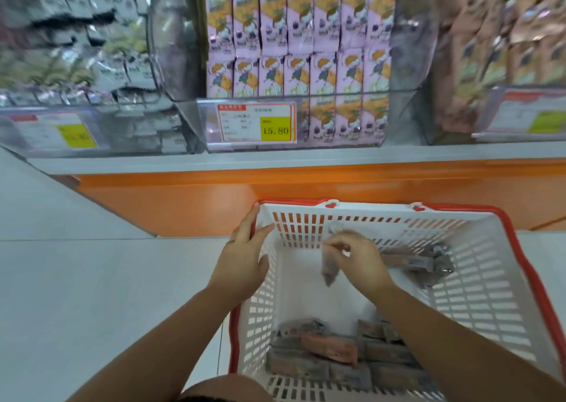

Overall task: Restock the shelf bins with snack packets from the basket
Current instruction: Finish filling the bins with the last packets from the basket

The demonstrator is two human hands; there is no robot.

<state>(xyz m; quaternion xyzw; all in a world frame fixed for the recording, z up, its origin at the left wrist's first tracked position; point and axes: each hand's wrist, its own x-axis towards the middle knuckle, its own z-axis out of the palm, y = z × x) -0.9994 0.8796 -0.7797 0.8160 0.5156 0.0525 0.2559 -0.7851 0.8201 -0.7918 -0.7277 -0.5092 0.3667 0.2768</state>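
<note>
Grey packet (329, 268) hangs below R hand (363, 259) grip, over basket (485, 294).

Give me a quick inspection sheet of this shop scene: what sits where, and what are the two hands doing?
Surface: pale floor; the basket stands on it.
Job's things: the basket is white with a red rim; snack packets are piled at its near end, with a few more at the far right. The clear middle bin is full of pink packets.
Clutter: nothing seen.
Hands: left hand rests straight fingers on the basket's far left rim; right hand pinches a blurred packet above the basket's floor.
Cables: nothing seen.
Surroundings: orange shelf base; price tag reading 15.80; blurred side bins.
</note>
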